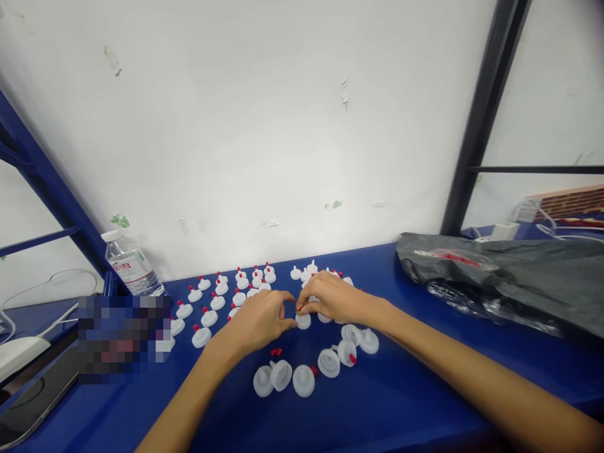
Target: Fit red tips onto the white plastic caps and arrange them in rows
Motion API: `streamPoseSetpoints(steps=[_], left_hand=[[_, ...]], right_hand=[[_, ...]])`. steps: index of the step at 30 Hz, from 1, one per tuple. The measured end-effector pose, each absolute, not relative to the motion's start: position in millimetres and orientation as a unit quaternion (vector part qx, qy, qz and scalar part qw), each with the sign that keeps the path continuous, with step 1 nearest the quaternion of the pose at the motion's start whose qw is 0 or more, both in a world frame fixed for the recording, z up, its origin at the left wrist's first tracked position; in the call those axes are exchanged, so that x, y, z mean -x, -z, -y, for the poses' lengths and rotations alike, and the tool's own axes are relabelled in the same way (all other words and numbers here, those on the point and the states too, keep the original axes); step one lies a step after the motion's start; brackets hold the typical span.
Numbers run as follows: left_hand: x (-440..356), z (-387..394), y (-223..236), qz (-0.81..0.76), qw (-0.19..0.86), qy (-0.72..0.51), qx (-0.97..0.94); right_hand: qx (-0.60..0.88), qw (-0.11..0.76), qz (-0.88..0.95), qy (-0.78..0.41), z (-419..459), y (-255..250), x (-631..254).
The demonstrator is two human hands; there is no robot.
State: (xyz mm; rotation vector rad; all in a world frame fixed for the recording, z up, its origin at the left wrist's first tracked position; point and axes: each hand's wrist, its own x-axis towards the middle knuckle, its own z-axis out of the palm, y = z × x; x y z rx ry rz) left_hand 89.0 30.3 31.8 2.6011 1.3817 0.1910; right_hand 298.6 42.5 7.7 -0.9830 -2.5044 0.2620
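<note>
My right hand pinches a small red cap at the tip of a white nozzle lid standing on the blue table. My left hand is just left of that lid, its thumb and forefinger curved and apart. The thumb tip is close to the lid's edge; I cannot tell if it touches. Beneath my hands, two loose red caps lie on the table. Nearer me are several lids without caps, some turned over, such as a translucent lid. Part of a further group lies hidden behind my right hand.
Rows of red-tipped white lids stand at the left. A water bottle leans by the wall, near a dark phone-like device. A grey plastic bag lies at the right beside a black rack post.
</note>
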Motion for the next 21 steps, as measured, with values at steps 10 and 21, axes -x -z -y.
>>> streamPoseSetpoints(steps=[10,21], left_hand=[[-89.2,-30.3,-33.7,-0.469,0.031,-0.154,-0.869],[-95.1,-29.0,-26.1,-0.437,0.015,-0.176,-0.882]], right_hand=[[0.343,0.22,0.912,-0.037,-38.5,-3.1,-293.7],[0.355,0.268,0.89,-0.096,-47.3,-34.7,-327.8]])
